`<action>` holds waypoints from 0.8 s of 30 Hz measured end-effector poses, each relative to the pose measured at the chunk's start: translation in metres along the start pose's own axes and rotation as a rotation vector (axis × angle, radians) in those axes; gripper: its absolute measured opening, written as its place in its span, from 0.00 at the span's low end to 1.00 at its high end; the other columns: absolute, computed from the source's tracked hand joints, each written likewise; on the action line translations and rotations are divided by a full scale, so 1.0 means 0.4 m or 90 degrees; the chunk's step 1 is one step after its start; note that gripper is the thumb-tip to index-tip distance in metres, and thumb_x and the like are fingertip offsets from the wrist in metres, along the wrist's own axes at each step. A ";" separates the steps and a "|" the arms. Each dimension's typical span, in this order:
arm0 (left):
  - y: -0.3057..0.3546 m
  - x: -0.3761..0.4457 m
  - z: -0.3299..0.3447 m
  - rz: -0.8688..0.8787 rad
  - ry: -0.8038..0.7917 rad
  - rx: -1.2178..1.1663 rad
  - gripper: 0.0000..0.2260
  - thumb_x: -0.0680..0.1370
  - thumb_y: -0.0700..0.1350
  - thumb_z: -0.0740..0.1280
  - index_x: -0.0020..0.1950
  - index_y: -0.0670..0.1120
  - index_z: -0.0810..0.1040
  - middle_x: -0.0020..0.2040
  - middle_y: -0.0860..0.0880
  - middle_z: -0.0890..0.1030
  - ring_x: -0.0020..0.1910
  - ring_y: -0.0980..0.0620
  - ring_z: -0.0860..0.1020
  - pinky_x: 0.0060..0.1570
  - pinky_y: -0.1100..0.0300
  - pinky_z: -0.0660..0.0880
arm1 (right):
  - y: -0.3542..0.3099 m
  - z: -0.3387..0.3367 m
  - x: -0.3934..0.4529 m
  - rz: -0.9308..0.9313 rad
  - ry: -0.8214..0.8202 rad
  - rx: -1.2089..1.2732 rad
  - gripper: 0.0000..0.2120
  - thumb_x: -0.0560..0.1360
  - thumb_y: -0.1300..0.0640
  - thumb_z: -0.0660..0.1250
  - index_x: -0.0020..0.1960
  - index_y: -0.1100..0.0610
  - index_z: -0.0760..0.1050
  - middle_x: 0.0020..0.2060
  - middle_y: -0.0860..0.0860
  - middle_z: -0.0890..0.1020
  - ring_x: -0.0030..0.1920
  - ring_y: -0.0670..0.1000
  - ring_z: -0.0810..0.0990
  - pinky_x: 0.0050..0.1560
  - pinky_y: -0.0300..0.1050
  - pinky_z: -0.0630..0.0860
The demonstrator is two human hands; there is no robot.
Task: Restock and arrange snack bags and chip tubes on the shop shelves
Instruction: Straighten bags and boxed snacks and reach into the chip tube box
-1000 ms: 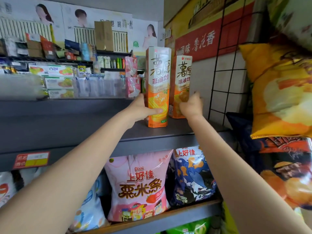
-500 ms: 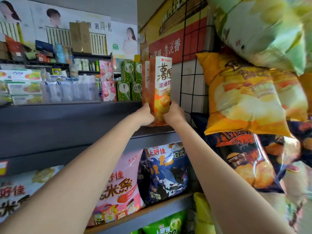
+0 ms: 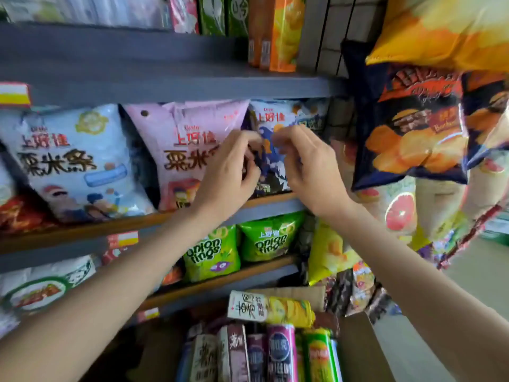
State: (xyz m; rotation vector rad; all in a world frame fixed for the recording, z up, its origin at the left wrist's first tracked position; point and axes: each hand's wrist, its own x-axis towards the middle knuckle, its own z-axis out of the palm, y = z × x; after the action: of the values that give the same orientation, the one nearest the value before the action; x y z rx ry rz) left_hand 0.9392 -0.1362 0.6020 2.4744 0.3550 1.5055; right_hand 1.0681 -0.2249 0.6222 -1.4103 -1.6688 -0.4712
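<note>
Two tall orange chip boxes (image 3: 281,31) stand side by side on the grey top shelf (image 3: 137,78), with no hand on them. My left hand (image 3: 228,175) and right hand (image 3: 305,166) are lower, close together in front of a blue snack bag (image 3: 286,117) on the middle shelf (image 3: 82,232). Both hands are blurred, their fingers loosely curled, and I see nothing held in them. Below, an open carton holds upright chip tubes (image 3: 281,351) and slim boxes, with a yellow chip box (image 3: 272,308) lying across the top.
A pink bag (image 3: 187,139) and a pale blue bag (image 3: 74,161) stand left of the blue one. Green onion-ring bags (image 3: 212,252) fill the shelf below. Large chip bags (image 3: 413,128) hang on a wire rack at the right, close to my right arm.
Both hands let go of the orange boxes on the top shelf and dropped to the middle shelf. My view tilted down, bringing the carton of tubes into sight.
</note>
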 end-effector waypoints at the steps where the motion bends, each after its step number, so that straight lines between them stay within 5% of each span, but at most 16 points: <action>1: -0.019 -0.078 0.024 -0.032 -0.046 0.000 0.14 0.71 0.34 0.60 0.56 0.41 0.71 0.45 0.45 0.75 0.39 0.56 0.71 0.42 0.65 0.68 | 0.010 0.024 -0.070 0.016 -0.065 0.007 0.14 0.70 0.66 0.53 0.51 0.65 0.75 0.44 0.57 0.78 0.45 0.56 0.77 0.46 0.46 0.73; 5: -0.101 -0.358 0.116 -0.256 -0.304 0.043 0.16 0.73 0.36 0.63 0.60 0.43 0.69 0.55 0.45 0.74 0.39 0.47 0.77 0.40 0.49 0.74 | 0.088 0.142 -0.308 0.158 -0.418 -0.052 0.14 0.72 0.69 0.58 0.54 0.64 0.76 0.52 0.60 0.78 0.53 0.60 0.77 0.50 0.51 0.75; 8: -0.118 -0.504 0.156 -0.392 -0.456 0.035 0.17 0.74 0.35 0.63 0.62 0.41 0.68 0.56 0.45 0.73 0.48 0.46 0.76 0.46 0.57 0.70 | 0.143 0.213 -0.446 0.258 -0.712 -0.107 0.19 0.77 0.62 0.60 0.67 0.64 0.67 0.66 0.59 0.69 0.66 0.56 0.68 0.63 0.46 0.64; 10: -0.119 -0.566 0.161 -0.445 -0.485 0.018 0.16 0.75 0.36 0.63 0.62 0.41 0.69 0.56 0.46 0.74 0.50 0.46 0.77 0.48 0.58 0.68 | 0.164 0.252 -0.516 0.337 -0.812 -0.084 0.27 0.77 0.56 0.63 0.72 0.62 0.59 0.70 0.58 0.63 0.69 0.56 0.64 0.67 0.46 0.62; 15: -0.138 -0.613 0.113 -0.522 -0.516 0.064 0.16 0.76 0.37 0.62 0.62 0.43 0.67 0.54 0.49 0.72 0.47 0.49 0.77 0.47 0.56 0.72 | 0.200 0.362 -0.619 0.356 -0.869 -0.139 0.42 0.72 0.46 0.69 0.75 0.61 0.50 0.73 0.58 0.60 0.73 0.58 0.59 0.71 0.53 0.59; 24: -0.154 -0.598 0.068 -0.625 -0.628 0.061 0.14 0.78 0.41 0.61 0.63 0.44 0.67 0.55 0.49 0.75 0.49 0.52 0.76 0.46 0.59 0.71 | 0.198 0.404 -0.616 0.371 -0.779 -0.111 0.34 0.67 0.52 0.74 0.68 0.56 0.63 0.63 0.53 0.73 0.62 0.54 0.73 0.62 0.48 0.70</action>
State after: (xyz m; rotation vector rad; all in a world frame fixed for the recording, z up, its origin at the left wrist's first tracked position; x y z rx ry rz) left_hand 0.8517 -0.1558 0.3705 2.1636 1.1622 -0.1195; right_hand 1.0747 -0.2277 0.3171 -2.4515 -1.9280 0.7642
